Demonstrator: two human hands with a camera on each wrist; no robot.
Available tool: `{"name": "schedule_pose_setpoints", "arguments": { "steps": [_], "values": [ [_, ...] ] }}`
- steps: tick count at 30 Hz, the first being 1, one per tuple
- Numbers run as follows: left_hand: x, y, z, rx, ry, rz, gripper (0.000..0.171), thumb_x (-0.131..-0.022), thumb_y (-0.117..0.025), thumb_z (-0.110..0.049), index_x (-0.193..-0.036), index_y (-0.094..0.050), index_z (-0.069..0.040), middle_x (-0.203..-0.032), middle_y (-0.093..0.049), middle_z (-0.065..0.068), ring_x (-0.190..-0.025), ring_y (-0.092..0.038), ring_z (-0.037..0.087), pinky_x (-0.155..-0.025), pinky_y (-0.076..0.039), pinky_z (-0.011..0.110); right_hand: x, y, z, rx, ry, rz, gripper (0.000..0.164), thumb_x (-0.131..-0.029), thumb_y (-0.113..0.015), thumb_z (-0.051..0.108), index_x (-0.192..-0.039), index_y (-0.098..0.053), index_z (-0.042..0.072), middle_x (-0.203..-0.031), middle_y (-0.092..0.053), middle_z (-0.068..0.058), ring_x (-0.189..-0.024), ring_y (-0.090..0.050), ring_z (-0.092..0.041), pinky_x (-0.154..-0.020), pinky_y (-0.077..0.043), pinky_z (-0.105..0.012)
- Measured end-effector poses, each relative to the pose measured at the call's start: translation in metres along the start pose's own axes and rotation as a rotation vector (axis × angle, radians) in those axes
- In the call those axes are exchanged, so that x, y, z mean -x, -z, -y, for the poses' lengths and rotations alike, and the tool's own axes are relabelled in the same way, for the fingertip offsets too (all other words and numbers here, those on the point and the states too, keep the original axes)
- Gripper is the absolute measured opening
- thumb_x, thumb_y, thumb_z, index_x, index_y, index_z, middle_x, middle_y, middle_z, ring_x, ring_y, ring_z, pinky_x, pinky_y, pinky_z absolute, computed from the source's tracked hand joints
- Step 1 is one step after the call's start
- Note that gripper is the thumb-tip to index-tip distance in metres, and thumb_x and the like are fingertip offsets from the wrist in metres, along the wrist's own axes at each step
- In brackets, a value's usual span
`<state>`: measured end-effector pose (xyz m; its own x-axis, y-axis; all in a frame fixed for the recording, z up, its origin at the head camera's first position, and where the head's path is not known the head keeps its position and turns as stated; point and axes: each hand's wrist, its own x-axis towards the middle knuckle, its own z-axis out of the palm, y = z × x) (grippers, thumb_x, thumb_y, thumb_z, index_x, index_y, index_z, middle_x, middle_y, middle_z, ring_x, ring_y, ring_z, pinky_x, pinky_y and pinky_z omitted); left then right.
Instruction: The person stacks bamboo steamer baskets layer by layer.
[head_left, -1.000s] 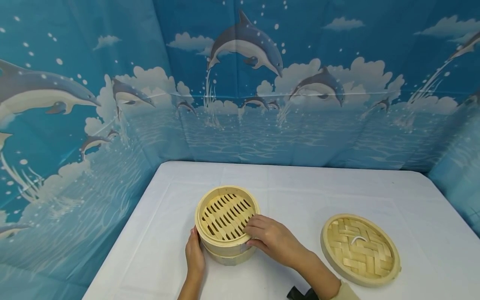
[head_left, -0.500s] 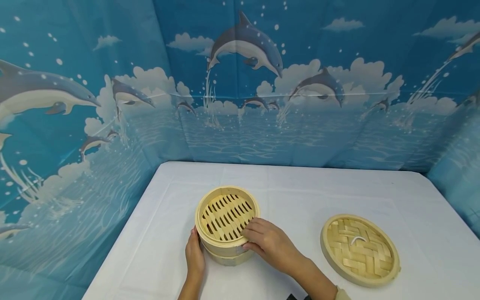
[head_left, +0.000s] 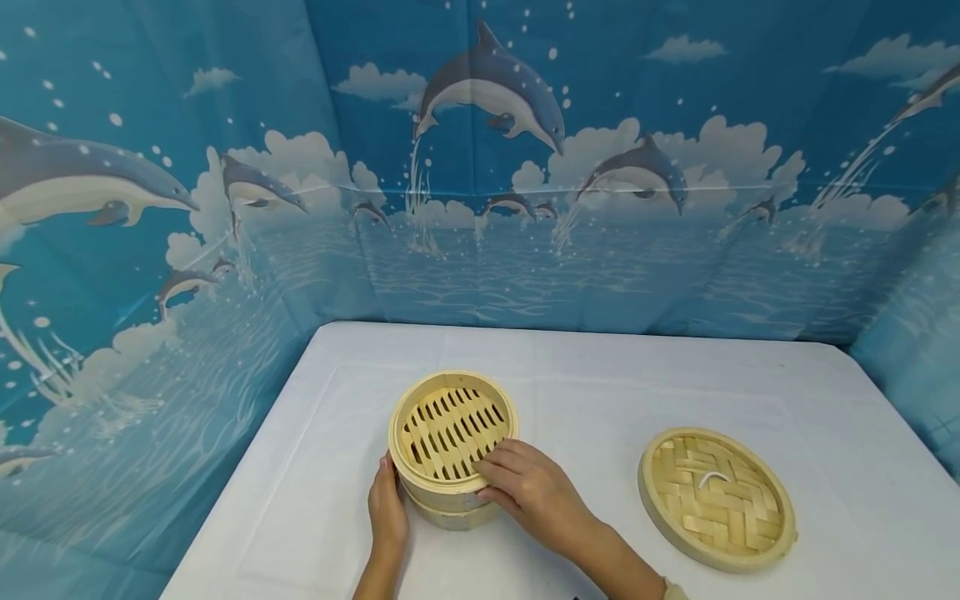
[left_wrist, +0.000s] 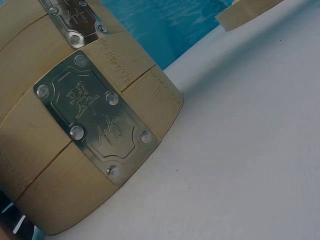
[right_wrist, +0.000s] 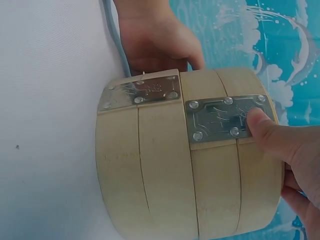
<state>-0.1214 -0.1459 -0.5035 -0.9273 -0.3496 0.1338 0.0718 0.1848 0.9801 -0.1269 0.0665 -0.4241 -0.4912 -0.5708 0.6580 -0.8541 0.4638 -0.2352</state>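
Note:
A two-tier bamboo steamer [head_left: 450, 429] stands on the white table, its slatted inside bare. My right hand [head_left: 534, 498] grips the near-right rim of the upper tier. In the right wrist view its thumb [right_wrist: 270, 132] presses the upper metal plate [right_wrist: 220, 117], with the fingers over the rim, partly hidden. My left hand [head_left: 388, 510] rests along the left wall, fingers fairly straight and pointing up; the right wrist view shows this left hand [right_wrist: 155, 42] beside the wall. A lower metal plate [right_wrist: 142, 92] sits offset from the upper one.
A woven bamboo lid [head_left: 716, 500] with a small white loop lies flat on the table [head_left: 585, 392] to the right. Behind the table hangs a blue dolphin-print cloth [head_left: 465, 275].
My right hand has moved a little left and nearer along with the rim. The upper tier's metal plate has shifted left over the lower tier. My left hand has stayed about still.

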Motion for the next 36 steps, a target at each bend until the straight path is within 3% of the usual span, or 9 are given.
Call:
{"name": "schedule_pose_setpoints", "arguments": {
  "steps": [6, 14, 19, 36],
  "values": [
    [-0.001, -0.001, 0.001, 0.005, 0.017, 0.004, 0.057, -0.103, -0.015, -0.031, -0.137, -0.03, 0.011, -0.145, -0.028, 0.017, -0.134, -0.022, 0.029, -0.11, -0.017, 0.04, 0.001, -0.004, 0.003, -0.008, -0.028, -0.01, 0.027, -0.075, -0.075, 0.02, -0.099, -0.07, 0.008, -0.1, -0.065, 0.005, -0.099, -0.055, -0.011, -0.091, -0.042, -0.023],
    [-0.002, 0.0, 0.002, -0.004, 0.038, 0.0, 0.057, -0.102, -0.014, -0.032, -0.137, -0.03, 0.01, -0.145, -0.028, 0.016, -0.134, -0.023, 0.028, -0.11, -0.019, 0.04, 0.001, -0.01, 0.006, 0.037, 0.037, -0.086, 0.027, -0.076, -0.073, 0.022, -0.098, -0.069, 0.007, -0.098, -0.065, 0.003, -0.094, -0.057, -0.015, -0.089, -0.045, -0.028],
    [0.0, 0.001, 0.001, -0.009, 0.049, 0.001, 0.057, -0.102, -0.014, -0.032, -0.137, -0.03, 0.01, -0.145, -0.027, 0.016, -0.134, -0.022, 0.028, -0.11, -0.018, 0.04, 0.002, -0.011, 0.009, 0.053, 0.029, -0.097, 0.027, -0.076, -0.073, 0.023, -0.099, -0.069, 0.008, -0.098, -0.065, 0.003, -0.095, -0.057, -0.016, -0.09, -0.045, -0.029],
    [-0.001, 0.0, 0.0, 0.003, 0.031, -0.001, 0.056, -0.102, -0.015, -0.03, -0.137, -0.029, 0.011, -0.145, -0.027, 0.018, -0.134, -0.022, 0.029, -0.11, -0.019, 0.041, -0.001, -0.019, 0.017, 0.1, 0.032, -0.152, 0.025, -0.078, -0.07, 0.026, -0.096, -0.069, 0.008, -0.091, -0.063, 0.004, -0.086, -0.056, -0.013, -0.086, -0.047, -0.032]
  ]
}}
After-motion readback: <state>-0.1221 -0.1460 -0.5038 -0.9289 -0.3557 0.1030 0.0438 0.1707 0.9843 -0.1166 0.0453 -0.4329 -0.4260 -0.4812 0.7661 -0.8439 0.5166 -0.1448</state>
